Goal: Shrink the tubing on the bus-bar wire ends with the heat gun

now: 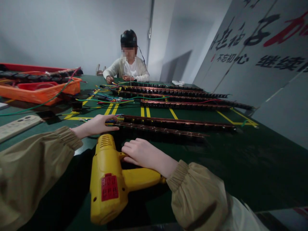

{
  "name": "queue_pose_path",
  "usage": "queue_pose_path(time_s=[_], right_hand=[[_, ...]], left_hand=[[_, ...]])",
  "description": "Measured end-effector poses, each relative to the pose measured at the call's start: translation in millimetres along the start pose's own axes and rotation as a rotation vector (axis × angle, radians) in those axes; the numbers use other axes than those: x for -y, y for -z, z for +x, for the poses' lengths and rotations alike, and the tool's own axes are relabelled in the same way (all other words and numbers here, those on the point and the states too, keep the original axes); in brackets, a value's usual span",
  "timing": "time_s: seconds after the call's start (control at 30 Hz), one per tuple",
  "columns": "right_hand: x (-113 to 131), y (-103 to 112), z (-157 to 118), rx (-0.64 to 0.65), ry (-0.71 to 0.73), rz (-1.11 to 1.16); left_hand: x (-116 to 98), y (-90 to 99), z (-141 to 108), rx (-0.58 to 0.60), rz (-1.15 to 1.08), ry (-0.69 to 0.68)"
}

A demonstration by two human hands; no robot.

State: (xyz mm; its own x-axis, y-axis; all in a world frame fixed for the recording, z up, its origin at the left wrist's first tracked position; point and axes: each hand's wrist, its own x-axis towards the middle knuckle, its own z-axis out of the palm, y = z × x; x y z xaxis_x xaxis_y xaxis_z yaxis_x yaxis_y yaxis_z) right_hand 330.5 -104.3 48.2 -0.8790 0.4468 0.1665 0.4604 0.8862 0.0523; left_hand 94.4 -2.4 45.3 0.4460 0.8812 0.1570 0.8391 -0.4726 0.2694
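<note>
My left hand (99, 124) reaches to the left end of a long dark strip with copper-coloured wires (158, 129). Its thumb and fingers close around the coloured wires (111, 121) at that end. My right hand (141, 152) is closed, its fingers curled, in front of the strip and just behind the handle of a yellow heat gun (106, 166). Whatever the right fingers hold is hidden. The heat gun lies on its side, its vented end near my left hand and its handle pointing right, under my right wrist.
Several similar strips (185, 105) lie across the green table (240, 166), which has yellow tape lines. Orange baskets (40, 94) with dark strips stand at the left, by a white power strip (20, 126). A person (128, 65) sits across the table, hands near the far strips.
</note>
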Motion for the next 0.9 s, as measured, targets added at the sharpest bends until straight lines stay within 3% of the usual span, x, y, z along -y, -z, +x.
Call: queue_pose_path(time_s=[0.13,0.33,0.47,0.67,0.9], right_hand=[[-0.3,-2.2,-1.1,-0.007,-0.022,0.01],[-1.9,-1.4,-2.7,-0.004,-0.594,0.019],[-7.3,1.0,-0.7,0.064,-0.767,0.058],[-15.1,-6.3,2.4,0.086,-0.832,-0.035],[-24.9,-14.8,3.5,0.055,-0.8,-0.073]], left_hand=[[1.8,-1.5,10.6,0.092,-0.026,0.035],[10.7,-0.9,7.4,0.152,-0.108,0.077],[37.0,-1.1,-23.5,0.058,-0.183,0.024],[58.4,-6.1,-76.6,-0.1,-0.086,-0.007],[62.4,-16.2,-81.7,-0.186,-0.025,-0.038]])
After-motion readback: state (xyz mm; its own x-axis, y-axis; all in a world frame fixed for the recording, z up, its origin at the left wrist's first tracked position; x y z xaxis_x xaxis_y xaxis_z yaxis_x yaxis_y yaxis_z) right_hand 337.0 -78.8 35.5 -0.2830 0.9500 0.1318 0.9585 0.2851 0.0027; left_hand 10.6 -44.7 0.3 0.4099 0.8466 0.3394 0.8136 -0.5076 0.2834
